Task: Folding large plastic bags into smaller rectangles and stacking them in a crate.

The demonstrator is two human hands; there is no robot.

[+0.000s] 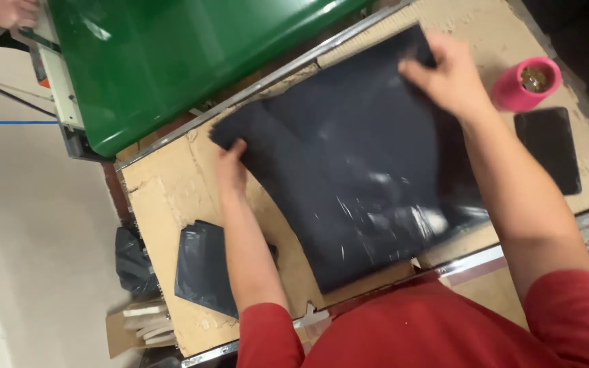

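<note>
Your left hand presses flat on the near-left corner of the dark plastic-wrapped garment pack lying mid-worktop; your right hand pinches its far edge, fingers closed on it — a squaring step. Next calls for an even pull, both edges aligned.

The left hand hides the dark sheet's near corner, and the arm crosses a smaller dark bag. The green cover runs off the top edge. Another person's hand is cropped top left.
</note>
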